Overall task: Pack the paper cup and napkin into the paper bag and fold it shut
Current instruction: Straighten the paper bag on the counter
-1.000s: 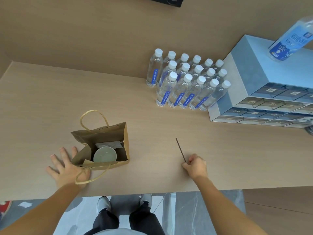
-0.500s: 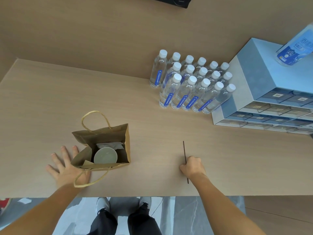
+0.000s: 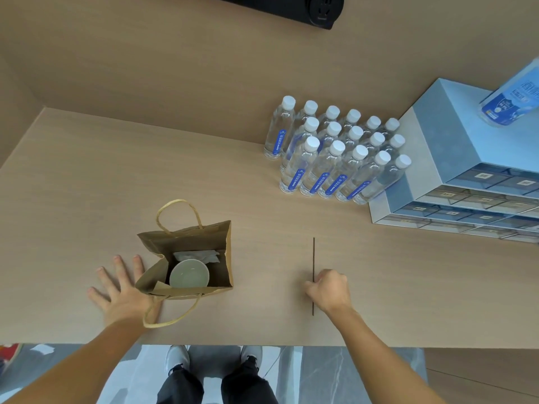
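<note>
A brown paper bag (image 3: pixel 224 255) with twine handles stands open on the wooden table (image 3: pixel 87 185). Inside it I see a pale green paper cup (image 3: pixel 189 274) from above and a white napkin (image 3: pixel 198 255) behind the cup. My left hand (image 3: pixel 121 290) lies flat on the table with fingers spread, touching the bag's left side. My right hand (image 3: pixel 328 290) is to the right of the bag, closed on a thin dark stick (image 3: pixel 313 255) that points away from me, its lower end showing below the fist.
Several water bottles (image 3: pixel 335 153) stand in a block at the back right. A blue drawer cabinet (image 3: pixel 455 158) sits to their right with a larger bottle (image 3: pixel 513 97) on top. The table's near edge (image 3: pixel 262 345) runs just below my hands.
My right hand has turned the stick from slanted to straight and slid up along it, so part now shows below the fist. My left hand and the bag stay put.
</note>
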`<state>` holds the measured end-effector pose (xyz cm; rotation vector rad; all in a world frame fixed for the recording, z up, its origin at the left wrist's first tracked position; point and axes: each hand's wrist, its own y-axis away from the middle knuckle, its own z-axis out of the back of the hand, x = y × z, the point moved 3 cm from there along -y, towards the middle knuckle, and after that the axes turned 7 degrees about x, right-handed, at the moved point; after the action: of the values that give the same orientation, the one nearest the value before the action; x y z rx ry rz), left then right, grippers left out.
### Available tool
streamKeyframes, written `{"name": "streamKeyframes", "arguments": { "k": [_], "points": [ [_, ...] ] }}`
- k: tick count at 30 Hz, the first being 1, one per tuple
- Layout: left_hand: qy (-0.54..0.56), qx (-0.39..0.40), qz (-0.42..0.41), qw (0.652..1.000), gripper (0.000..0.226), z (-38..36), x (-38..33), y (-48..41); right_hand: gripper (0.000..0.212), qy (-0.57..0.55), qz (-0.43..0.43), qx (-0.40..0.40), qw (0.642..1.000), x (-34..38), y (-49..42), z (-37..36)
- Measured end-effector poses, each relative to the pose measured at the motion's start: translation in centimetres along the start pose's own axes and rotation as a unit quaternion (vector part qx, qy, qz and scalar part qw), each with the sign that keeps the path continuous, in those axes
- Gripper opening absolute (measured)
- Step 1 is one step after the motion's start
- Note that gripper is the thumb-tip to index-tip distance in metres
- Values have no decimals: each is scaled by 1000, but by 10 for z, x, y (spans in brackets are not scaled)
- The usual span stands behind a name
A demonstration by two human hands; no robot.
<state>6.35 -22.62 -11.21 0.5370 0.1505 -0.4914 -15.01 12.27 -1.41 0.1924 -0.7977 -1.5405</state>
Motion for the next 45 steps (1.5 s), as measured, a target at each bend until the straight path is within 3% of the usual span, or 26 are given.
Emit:
{"name": "streamKeyframes", "arguments": {
  "k": [4,6,8,13,23,31,35,37,40,43,45],
  "points": [
    [-138,65,-11,988,74,8,-7,8,16,-117,114,-79,983,74,48,22],
    [-114,108,-8,988,77,4,-7,4,13,-181,184,-113,960,115,83,38],
    [-119,98,-15,988,78,9,-11,6,14,-230,269,-136,925,150,119,53],
    [-107,129,-28,985,77,16,-12,5,9,-232,418,-172,862,200,156,50],
    [-100,122,-57,986,72,21,-7,10,5,-51,435,-163,884,219,135,15],
    [-118,133,-49,983,74,25,-9,12,6,-48,438,-149,885,222,140,17],
    [-92,183,-43,978,82,43,-17,11,8,-115,430,-165,880,213,142,23],
    [3,201,-78,977,76,67,-23,12,16,-192,383,-134,894,200,135,29],
    [189,177,-180,949,31,108,-33,35,31,-240,302,21,922,171,121,30],
    [283,158,-245,914,46,138,-39,69,43,-186,277,171,927,147,117,21],
    [305,187,-282,890,51,149,-46,91,48,-162,294,223,915,144,119,10]
  ]
}}
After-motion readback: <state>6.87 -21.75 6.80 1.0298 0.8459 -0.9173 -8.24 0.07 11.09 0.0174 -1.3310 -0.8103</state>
